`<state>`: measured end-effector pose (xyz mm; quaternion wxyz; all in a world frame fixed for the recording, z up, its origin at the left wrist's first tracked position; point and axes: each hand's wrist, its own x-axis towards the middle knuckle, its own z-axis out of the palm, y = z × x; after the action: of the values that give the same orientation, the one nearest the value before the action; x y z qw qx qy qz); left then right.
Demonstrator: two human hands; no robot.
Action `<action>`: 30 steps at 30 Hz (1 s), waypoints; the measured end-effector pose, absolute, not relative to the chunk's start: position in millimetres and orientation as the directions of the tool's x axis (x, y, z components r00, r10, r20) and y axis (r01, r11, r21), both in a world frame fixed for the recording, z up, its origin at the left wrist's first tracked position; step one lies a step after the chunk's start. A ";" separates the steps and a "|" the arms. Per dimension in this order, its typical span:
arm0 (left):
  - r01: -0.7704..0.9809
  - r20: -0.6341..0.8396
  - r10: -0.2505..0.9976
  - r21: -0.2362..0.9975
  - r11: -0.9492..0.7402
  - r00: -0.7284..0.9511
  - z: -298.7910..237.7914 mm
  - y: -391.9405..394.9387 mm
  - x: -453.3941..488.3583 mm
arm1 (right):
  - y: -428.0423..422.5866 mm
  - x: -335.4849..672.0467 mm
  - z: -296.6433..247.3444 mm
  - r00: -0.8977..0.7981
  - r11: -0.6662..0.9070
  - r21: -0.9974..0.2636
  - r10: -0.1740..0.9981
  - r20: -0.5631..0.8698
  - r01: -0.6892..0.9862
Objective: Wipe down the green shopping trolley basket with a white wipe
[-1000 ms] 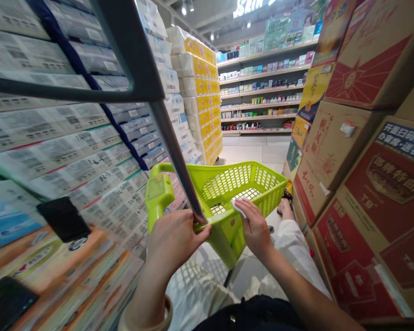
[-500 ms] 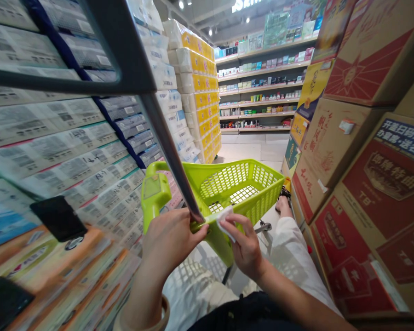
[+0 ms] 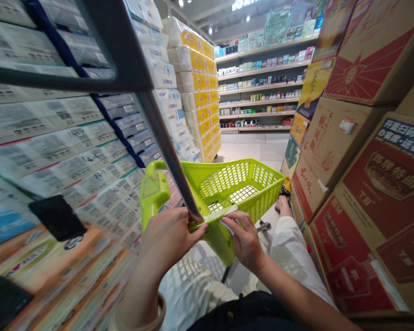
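A lime-green shopping basket (image 3: 264, 202) with lattice sides, part of a cart, stands in front of my legs, with nothing inside. My left hand (image 3: 169, 236) is closed over its near rim, beside the foot of the metal pole (image 3: 170, 158). My right hand (image 3: 246, 241) pinches a folded white tissue (image 3: 230, 226) and presses it against the same rim, a little to the right. That pole rises to a dark grey handle (image 3: 133, 59) at upper left. A green moulded part (image 3: 155, 186) sits left of the pole.
Wrapped packs (image 3: 55, 151) are piled on the left, with two dark phone-like slabs, one (image 3: 57, 217) near the middle. Yellow-and-white tissue packs (image 3: 198, 87) stand beyond. Cardboard cartons (image 3: 348, 138) crowd the right. Stocked shelves (image 3: 262, 87) span the back.
My right hand has shifted slightly, and the tissue that stood up above the rim now lies flatter along it. My left hand keeps its place on the rim.
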<state>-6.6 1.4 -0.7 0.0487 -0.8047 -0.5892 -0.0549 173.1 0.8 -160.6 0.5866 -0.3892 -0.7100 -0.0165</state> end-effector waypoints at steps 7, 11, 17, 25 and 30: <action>0.951 0.100 0.946 0.007 -0.310 0.308 3.1 3.9 -11.5 | 17.4 208.7 -176.7 0.194 0.573 -0.540 0.555 0.809 0.617; 0.953 0.090 0.950 0.027 -0.303 0.299 4.2 3.9 -13.1 | 4.8 196.6 -151.4 0.278 0.614 -0.564 0.502 0.819 0.552; 0.940 0.112 0.938 0.059 -0.336 0.329 3.4 0.9 -16.1 | 2.0 167.3 -128.4 -0.161 0.812 -0.353 0.470 0.868 0.465; 0.936 0.118 0.936 0.089 -0.342 0.331 3.7 1.6 -25.7 | 15.6 180.9 -145.2 0.027 0.670 -0.502 0.586 0.810 0.547; 0.889 0.234 0.886 0.134 -0.437 0.400 2.3 4.3 -43.1 | 12.7 176.7 -140.1 -0.085 0.725 -0.450 0.569 0.818 0.521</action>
<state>-43.1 4.3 2.3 0.0063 -0.8368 -0.5304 -0.1359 176.7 12.7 -140.1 0.5660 -0.3702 -0.7363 0.0212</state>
